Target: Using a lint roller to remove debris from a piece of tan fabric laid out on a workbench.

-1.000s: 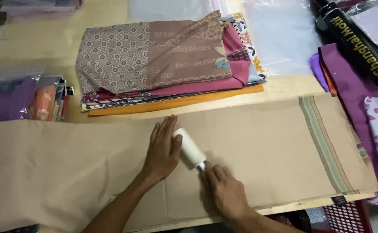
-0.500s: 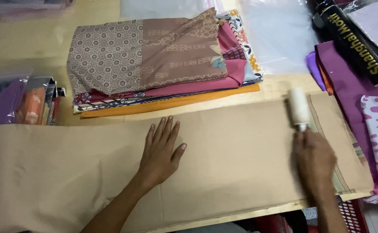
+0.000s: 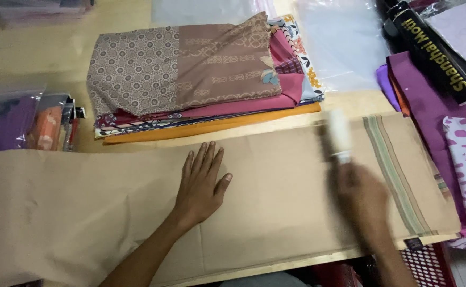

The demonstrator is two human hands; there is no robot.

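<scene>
At the left edge lay clear plastic packets of purple and orange cloth [image 3: 25, 125] on the pale wooden table [image 3: 41, 58]. Across the front stretched a long tan folded fabric with a striped green border [image 3: 275, 196]. The left hand [image 3: 201, 186] pressed flat on it, fingers spread wide, holding nothing. Behind sat a stack of folded patterned fabrics, brown on top [image 3: 190, 79]. Further right, the blurred right hand [image 3: 360, 194] gripped a white lint roller [image 3: 339, 133] resting on the tan cloth beside its striped border; judging by this, the rolling was under way near the right end. Purple fabrics [image 3: 430, 106] and a clear plastic sheet [image 3: 344, 42] crowded the right
</scene>
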